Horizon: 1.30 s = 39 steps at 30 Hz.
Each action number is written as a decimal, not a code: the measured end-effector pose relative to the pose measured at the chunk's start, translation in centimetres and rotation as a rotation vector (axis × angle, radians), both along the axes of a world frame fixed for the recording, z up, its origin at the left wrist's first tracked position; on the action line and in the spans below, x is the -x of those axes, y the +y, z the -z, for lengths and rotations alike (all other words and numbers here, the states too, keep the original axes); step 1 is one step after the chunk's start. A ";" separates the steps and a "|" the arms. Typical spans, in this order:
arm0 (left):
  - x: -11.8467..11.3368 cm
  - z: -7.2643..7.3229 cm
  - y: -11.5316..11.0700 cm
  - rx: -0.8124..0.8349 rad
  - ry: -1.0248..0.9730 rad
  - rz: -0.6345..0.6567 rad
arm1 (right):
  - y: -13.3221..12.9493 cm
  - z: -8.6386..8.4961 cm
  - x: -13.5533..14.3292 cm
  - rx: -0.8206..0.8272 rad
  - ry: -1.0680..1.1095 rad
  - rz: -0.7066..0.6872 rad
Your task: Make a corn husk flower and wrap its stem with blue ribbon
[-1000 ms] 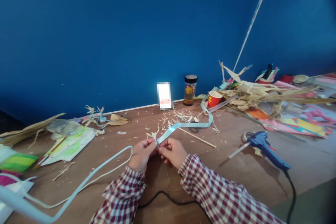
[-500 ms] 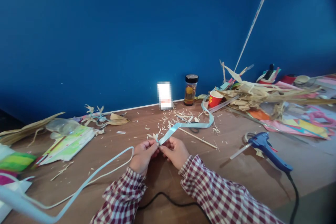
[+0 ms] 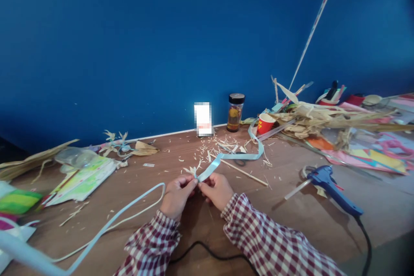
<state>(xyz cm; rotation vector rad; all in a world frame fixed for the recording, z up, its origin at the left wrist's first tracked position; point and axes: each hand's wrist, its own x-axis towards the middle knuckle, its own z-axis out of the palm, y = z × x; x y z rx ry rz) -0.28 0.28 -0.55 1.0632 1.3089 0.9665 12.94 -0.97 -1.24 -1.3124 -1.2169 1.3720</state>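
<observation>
My left hand (image 3: 177, 195) pinches a small pale corn-husk flower (image 3: 193, 171) whose petals stick up past the fingertips. Close against it, my right hand (image 3: 217, 189) has its thumb and finger pressed on the end of a light blue ribbon (image 3: 211, 167). The two hands nearly touch, and the fingers hide where ribbon and flower meet. From there the ribbon runs away to the right across the table and bends back toward a red paper cup (image 3: 265, 124).
A blue glue gun (image 3: 333, 189) lies to the right, its black cord trailing. Husk scraps, a thin stick (image 3: 244, 172) and scissors (image 3: 239, 160) lie beyond my hands. A lidded jar (image 3: 235, 113) stands by the wall. A white lamp arm (image 3: 80, 254) curves in at lower left.
My hands stay together in the same pinch on the flower and ribbon. The view has shifted very slightly; otherwise little differs.
</observation>
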 end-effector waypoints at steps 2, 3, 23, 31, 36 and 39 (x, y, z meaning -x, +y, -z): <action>0.0 0.0 0.0 -0.028 -0.004 0.027 | 0.1 0.1 -0.1 0.020 0.012 0.000; 0.0 0.1 -0.1 -0.034 -0.016 0.036 | 0.2 0.1 -0.1 0.022 0.014 0.005; 0.6 -0.6 0.1 0.012 0.050 0.042 | 0.9 -3.6 -4.8 -0.625 -0.987 0.050; 0.4 -0.5 -0.1 0.051 0.081 0.023 | 0.9 -2.4 -6.3 -0.663 -1.293 -0.148; 0.1 -0.6 -0.2 0.088 0.070 0.042 | 0.0 -4.3 -8.4 -0.666 -1.410 -0.089; -0.1 -0.7 -0.4 0.085 0.075 0.035 | -0.3 -5.0 -9.9 -0.560 -1.427 -0.210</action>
